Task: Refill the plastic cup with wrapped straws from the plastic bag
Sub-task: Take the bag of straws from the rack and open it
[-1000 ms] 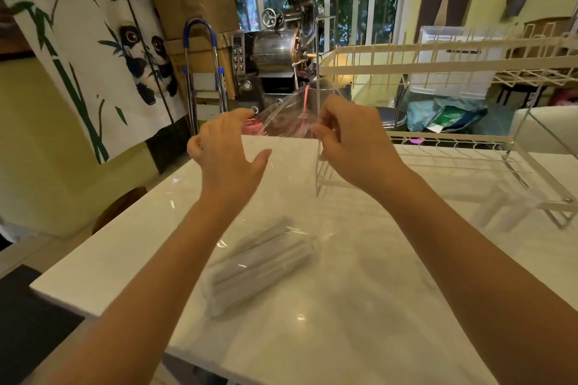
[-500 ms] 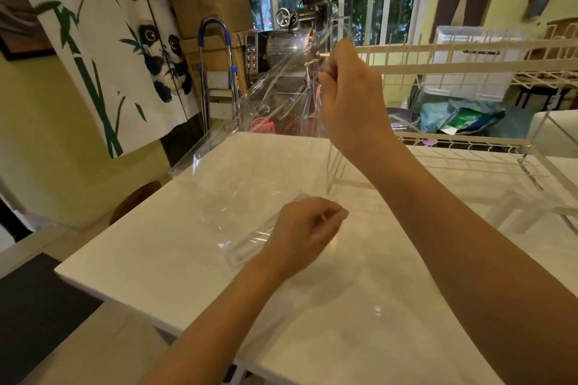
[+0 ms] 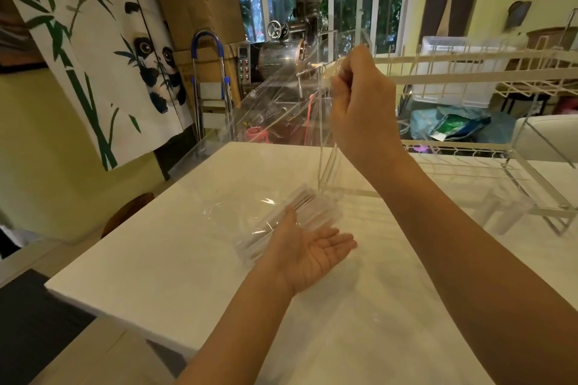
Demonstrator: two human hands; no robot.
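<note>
Wrapped straws (image 3: pixel 281 222) bunched in the low end of the clear plastic bag (image 3: pixel 275 109), resting on the white table (image 3: pixel 156 259) just beyond the left hand (image 3: pixel 309 256). Left hand palm-up, fingers spread wide, holding nothing — merely beside the bundle, perhaps touching the film. Upper end of the bag pinched high in the right hand (image 3: pixel 359 103), fist closed on a gathered fold of plastic. No plastic cup identifiable anywhere in view.

Likely risks from here: bag lifted further or tipped, and the whole bundle sliding out at once, scattering over the table or off its near edge — slick film, nothing cupped around the straws. Thin plastic slipping from the pinch. Wire rack (image 3: pixel 469 72) close to the right hand, easy to snag the film or knock with an elbow. Film glare hiding how the straws lie.
</note>
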